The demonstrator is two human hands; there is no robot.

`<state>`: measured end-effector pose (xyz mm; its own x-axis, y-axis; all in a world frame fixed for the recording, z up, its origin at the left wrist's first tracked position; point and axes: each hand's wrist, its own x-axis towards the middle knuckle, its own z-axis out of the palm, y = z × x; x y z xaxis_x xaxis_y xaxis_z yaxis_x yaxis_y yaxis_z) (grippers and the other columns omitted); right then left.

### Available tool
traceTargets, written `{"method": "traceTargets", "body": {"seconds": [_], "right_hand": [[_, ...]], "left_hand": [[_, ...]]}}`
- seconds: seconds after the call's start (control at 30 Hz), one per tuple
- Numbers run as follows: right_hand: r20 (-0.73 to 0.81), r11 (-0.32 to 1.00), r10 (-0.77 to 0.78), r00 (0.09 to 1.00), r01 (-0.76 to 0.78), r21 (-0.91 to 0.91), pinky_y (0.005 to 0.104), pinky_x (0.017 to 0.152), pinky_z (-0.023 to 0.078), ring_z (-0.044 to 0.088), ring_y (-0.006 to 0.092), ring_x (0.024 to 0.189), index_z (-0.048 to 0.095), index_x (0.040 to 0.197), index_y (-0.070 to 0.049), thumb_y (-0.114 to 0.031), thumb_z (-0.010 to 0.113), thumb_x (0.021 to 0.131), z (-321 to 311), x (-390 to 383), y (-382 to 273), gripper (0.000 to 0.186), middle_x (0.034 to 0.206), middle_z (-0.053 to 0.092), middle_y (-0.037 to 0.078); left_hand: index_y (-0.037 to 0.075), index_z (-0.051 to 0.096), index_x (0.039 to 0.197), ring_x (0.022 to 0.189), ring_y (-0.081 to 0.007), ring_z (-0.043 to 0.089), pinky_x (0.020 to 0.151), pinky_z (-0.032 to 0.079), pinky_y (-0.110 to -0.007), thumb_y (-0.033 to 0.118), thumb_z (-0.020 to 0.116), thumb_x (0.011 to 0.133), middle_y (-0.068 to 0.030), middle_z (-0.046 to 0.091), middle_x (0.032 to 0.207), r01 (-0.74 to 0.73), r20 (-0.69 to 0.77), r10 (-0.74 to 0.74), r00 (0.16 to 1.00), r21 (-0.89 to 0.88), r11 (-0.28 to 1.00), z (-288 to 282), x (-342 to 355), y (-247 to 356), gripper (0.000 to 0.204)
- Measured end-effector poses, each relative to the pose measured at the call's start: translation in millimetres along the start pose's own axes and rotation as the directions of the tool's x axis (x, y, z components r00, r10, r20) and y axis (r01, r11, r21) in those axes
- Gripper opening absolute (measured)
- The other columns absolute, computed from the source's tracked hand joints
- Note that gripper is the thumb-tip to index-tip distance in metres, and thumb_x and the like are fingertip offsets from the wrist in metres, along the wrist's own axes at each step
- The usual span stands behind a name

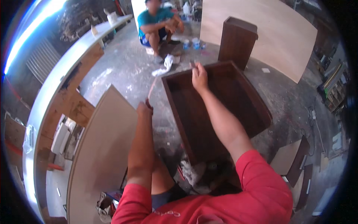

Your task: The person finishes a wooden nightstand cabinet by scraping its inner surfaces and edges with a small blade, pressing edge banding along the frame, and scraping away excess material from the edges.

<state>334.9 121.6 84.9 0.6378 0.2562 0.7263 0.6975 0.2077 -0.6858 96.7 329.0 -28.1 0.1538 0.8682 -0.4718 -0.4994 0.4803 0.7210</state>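
Observation:
A dark brown, open wooden box [228,106], like a drawer or cabinet carcass, lies tilted in front of me. My right hand [200,77] is closed over its far side. Something small and dark shows at those fingertips, too unclear to name. Left of the box, my left hand [144,108] is closed, and a thin pale stick [152,87] sticks out of it toward the far floor. Nearest that arm stands a large beige panel [106,130]. A crumpled white rag [191,171] sits below the box's near corner.
A person in a teal shirt [156,16] squats at the far side, near small paint tubs [195,44] and a white cloth [166,65]. Behind the box stand a tall brown box [238,41] and a big pale board [278,35]. A long bench [52,80] runs along the left.

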Motion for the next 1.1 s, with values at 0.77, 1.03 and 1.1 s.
{"method": "traceTargets", "body": {"seconds": [0.77, 1.03, 1.1], "right_hand": [[0.929, 0.501, -0.308, 0.204, 0.865, -0.023, 0.0356, 0.086, 0.046, 0.066, 0.0198, 0.087, 0.074, 0.105, -0.018, -0.012, 0.069, 0.084, -8.1, 65.7, -83.2, 0.023, 0.092, 0.070, 0.000], [0.909, 0.375, -0.393, 0.140, 0.927, 0.019, 0.0344, 0.086, 0.046, 0.066, 0.0178, 0.084, 0.072, 0.095, -0.017, -0.015, 0.072, 0.081, 11.6, 60.1, -67.5, 0.014, 0.084, 0.068, 0.000], [0.911, 0.344, -0.395, 0.118, 0.938, 0.028, 0.0344, 0.086, 0.046, 0.066, 0.0179, 0.083, 0.071, 0.094, -0.017, -0.016, 0.073, 0.080, 9.8, 61.0, -64.3, 0.014, 0.083, 0.068, 0.000]], "left_hand": [[-0.012, 0.039, 0.144, 0.129, -0.0402, 0.054, 0.107, 0.045, -0.043, 0.025, 0.079, 0.083, -0.0324, 0.052, 0.141, -0.440, 0.497, 0.167, 0.852, 0.505, 0.743, 68.2, -173.7, 7.5, 0.081], [-0.011, 0.029, 0.149, 0.140, -0.0483, 0.038, 0.119, 0.032, -0.047, 0.011, 0.068, 0.082, -0.0365, 0.037, 0.149, -0.571, 0.590, 0.172, 0.788, 0.599, 0.561, 81.0, -198.3, -16.7, 0.081], [-0.010, 0.025, 0.151, 0.140, -0.0495, 0.036, 0.120, 0.031, -0.047, 0.007, 0.063, 0.082, -0.0368, 0.035, 0.149, -0.580, 0.609, 0.160, 0.777, 0.592, 0.560, 81.8, -194.9, -17.7, 0.080]]}}
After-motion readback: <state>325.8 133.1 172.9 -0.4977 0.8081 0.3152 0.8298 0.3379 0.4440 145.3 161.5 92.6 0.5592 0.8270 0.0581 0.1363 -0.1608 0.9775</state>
